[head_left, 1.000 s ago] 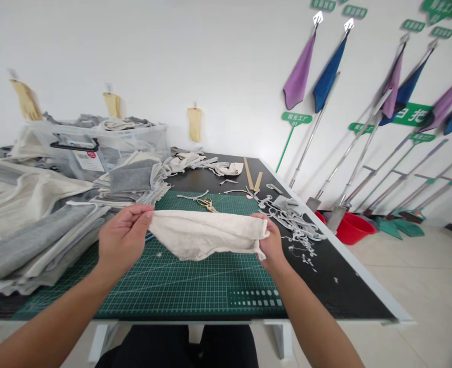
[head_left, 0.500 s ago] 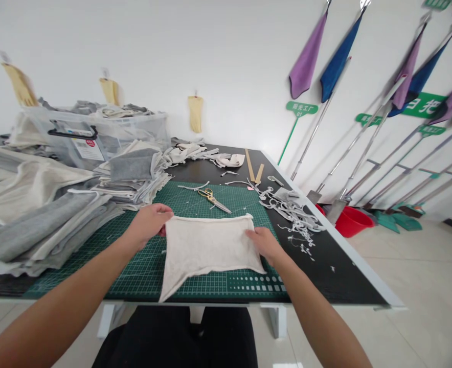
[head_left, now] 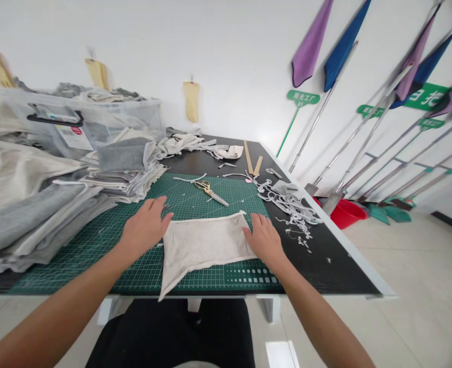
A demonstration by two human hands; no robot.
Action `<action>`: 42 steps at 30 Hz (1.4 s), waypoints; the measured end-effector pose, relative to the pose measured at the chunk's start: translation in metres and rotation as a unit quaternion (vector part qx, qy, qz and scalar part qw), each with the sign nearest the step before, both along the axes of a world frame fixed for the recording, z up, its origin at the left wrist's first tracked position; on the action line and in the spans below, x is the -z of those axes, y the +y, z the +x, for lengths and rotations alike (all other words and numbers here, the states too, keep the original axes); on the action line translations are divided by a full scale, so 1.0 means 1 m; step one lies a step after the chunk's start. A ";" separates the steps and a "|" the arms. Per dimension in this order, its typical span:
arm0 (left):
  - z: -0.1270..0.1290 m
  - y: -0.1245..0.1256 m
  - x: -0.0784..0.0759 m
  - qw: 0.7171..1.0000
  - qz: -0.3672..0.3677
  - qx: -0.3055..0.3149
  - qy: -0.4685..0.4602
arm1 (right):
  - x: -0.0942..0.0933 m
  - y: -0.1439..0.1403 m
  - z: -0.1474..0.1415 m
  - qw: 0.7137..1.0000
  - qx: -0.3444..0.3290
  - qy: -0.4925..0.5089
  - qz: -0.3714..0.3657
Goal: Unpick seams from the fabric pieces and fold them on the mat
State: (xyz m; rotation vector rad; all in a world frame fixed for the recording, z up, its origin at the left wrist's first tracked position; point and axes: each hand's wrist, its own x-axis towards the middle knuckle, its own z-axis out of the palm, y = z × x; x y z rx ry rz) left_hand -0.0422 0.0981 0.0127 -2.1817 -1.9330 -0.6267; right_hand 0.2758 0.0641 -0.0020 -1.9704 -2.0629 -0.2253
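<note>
A cream piece of fabric (head_left: 206, 241) lies on the green cutting mat (head_left: 134, 255), its lower left corner drawn out to a point at the table's front edge. My left hand (head_left: 145, 225) is open at the fabric's upper left corner, thumb and fingers apart. At the right edge my right hand (head_left: 265, 237) is open too, its thumb and fingers spread around that edge; whether it touches the fabric I cannot tell. Beyond the fabric, gold-handled scissors (head_left: 211, 193) rest on the mat with the blades pointing right. A grey strip (head_left: 190, 179) lies just behind them.
On the left are stacked grey and cream fabrics (head_left: 49, 214) and a clear plastic box (head_left: 118, 117) full of cloth. Two wooden strips (head_left: 248, 157) and a heap of fabric offcuts (head_left: 287, 199) lie right. A red bucket (head_left: 346, 213) stands on the floor beyond the table.
Both hands have let go of the fabric's upper corners and opened their fingers. The fabric now lies flatter on the mat. My view has shifted slightly.
</note>
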 end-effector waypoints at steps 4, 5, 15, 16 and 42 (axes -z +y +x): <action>0.011 -0.048 -0.001 0.981 0.086 0.163 0.052 | -0.006 -0.017 -0.021 0.988 -0.148 -0.032 0.007; 0.013 -0.061 0.001 0.972 0.075 0.213 0.059 | -0.007 -0.022 -0.027 0.983 -0.182 -0.031 -0.004; 0.015 -0.137 0.053 0.969 0.110 0.220 0.038 | 0.007 -0.080 -0.074 0.941 -0.328 0.065 -0.047; 0.017 -0.139 0.056 0.966 0.132 0.219 0.021 | 0.008 -0.083 -0.078 0.939 -0.333 0.076 -0.043; 0.045 -0.130 0.055 0.910 0.200 0.287 -0.223 | 0.030 -0.074 -0.089 0.904 -0.303 0.300 0.040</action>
